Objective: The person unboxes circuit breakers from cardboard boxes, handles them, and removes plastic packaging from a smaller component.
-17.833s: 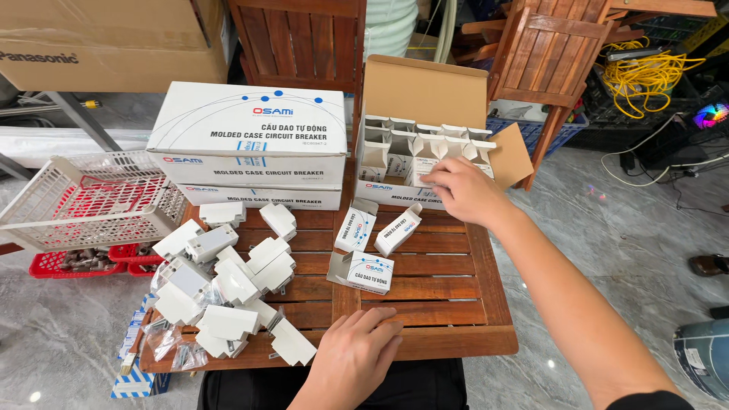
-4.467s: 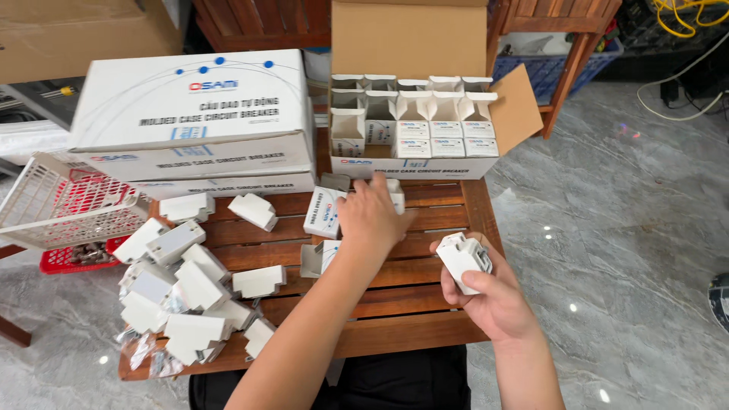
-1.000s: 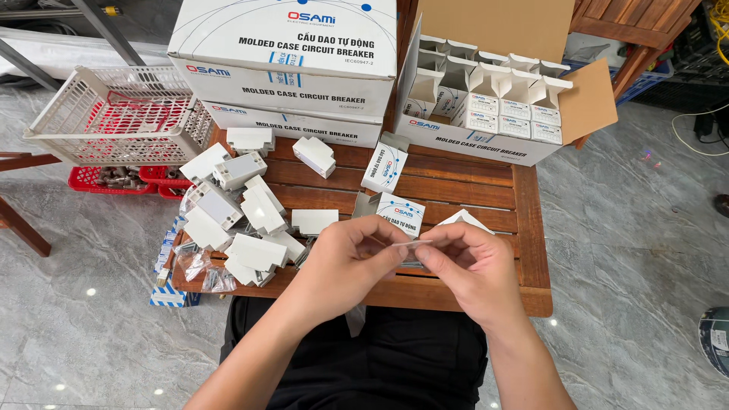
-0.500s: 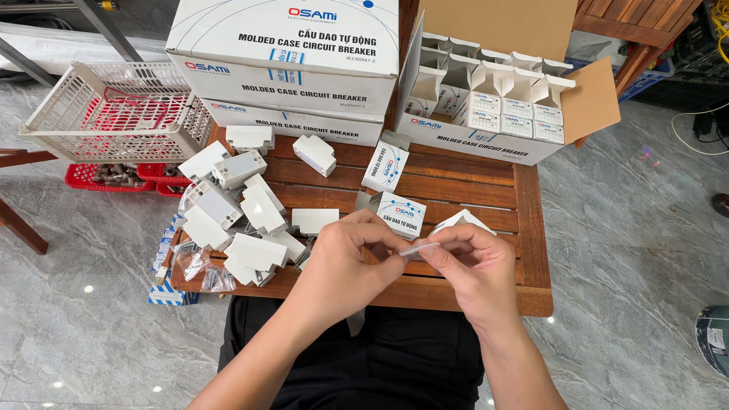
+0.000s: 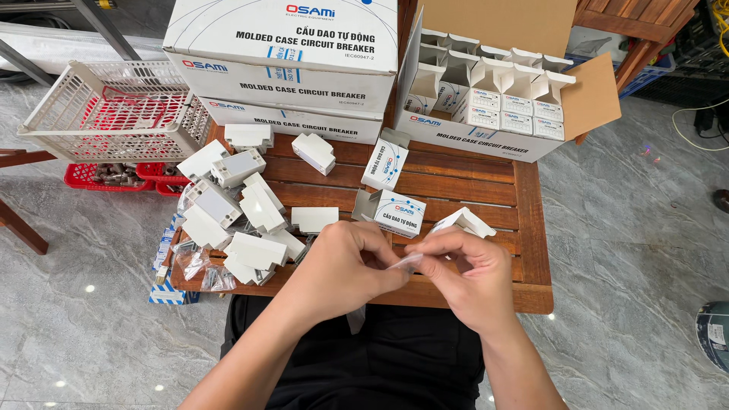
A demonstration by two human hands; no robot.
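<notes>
both forearms angled inward, left hand (image 5: 345, 266) and right hand (image 5: 463, 273) fingertips meeting, each in pinch grip.

Both hands pinch a thin, clear, glossy plastic bag (image 5: 406, 262). The surface (image 5: 471, 178) is slatted brown wood, smooth with a low sheen. The breakers (image 5: 250, 216) are matt white plastic, the cartons (image 5: 486, 114) matt cardboard, the basket (image 5: 114, 110) white plastic lattice, the floor (image 5: 638, 250) polished grey stone.

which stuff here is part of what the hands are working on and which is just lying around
In hand:
left hand and right hand, both pinching a small clear plastic bag
open white small carton by the right hand

Lying about:
pile of white plastic breakers
white plastic basket
red crate
large closed white boxes
</notes>
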